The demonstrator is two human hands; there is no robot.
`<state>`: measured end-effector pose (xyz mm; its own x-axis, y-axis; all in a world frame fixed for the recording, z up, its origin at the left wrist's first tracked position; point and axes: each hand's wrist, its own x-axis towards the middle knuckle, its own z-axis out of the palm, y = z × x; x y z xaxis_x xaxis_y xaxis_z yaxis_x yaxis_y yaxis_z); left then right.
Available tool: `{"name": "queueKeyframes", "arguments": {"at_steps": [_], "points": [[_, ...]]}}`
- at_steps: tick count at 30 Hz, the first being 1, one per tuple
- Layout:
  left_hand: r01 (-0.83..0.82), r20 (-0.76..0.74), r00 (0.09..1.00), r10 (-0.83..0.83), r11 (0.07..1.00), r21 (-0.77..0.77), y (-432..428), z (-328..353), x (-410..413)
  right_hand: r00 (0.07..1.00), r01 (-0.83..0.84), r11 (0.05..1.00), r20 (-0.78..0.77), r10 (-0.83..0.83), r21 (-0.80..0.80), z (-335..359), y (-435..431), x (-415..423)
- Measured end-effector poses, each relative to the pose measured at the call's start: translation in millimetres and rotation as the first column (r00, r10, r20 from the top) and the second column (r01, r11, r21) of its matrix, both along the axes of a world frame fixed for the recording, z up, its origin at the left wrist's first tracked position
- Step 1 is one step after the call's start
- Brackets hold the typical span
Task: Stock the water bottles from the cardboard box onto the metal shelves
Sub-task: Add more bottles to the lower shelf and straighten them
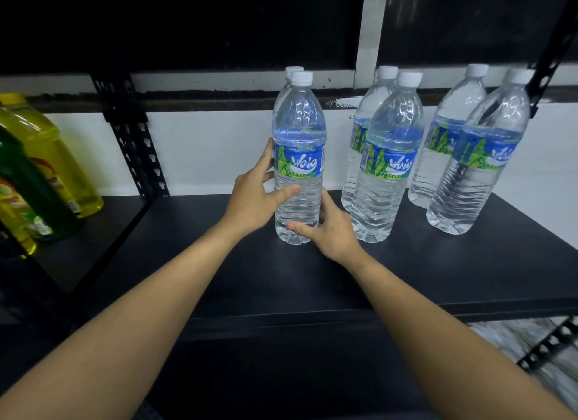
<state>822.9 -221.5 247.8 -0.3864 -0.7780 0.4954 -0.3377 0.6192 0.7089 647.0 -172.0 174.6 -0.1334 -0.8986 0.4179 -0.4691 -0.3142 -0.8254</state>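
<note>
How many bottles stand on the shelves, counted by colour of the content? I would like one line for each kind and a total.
Clear water bottles: 6, in three pairs, front and back
Yellow liquid bottles: 2
Green liquid bottle: 1
Total: 9 bottles visible; others may be cut off at the left edge.

We see a dark metal shelf (312, 282) carrying six water bottles (387, 157) in three pairs toward its back right; left of its post (134, 138) stand yellow and green bottles (47, 157).

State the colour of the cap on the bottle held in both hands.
White cap, clearest in the head view.
</note>
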Motion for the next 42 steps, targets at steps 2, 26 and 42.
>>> {"name": "queueKeyframes", "arguments": {"at_steps": [2, 26, 42], "points": [[0.006, -0.001, 1.0, -0.006, 1.0, 0.013, 0, 0, -1, 1.0, -0.004, 1.0, 0.004, 0.004, 0.011, 0, -1, 0], [0.101, -0.065, 0.994, -0.086, 0.959, 0.267, -9, -36, -2, 1.0, -0.026, 0.99, 0.004, 0.025, 0.138, 4, -11, -9], [-0.105, 0.263, 0.961, 0.081, 0.991, 0.079, 50, -43, 12, 0.958, 0.159, 0.97, -0.266, -0.107, 0.186, 3, 43, 1]]}}
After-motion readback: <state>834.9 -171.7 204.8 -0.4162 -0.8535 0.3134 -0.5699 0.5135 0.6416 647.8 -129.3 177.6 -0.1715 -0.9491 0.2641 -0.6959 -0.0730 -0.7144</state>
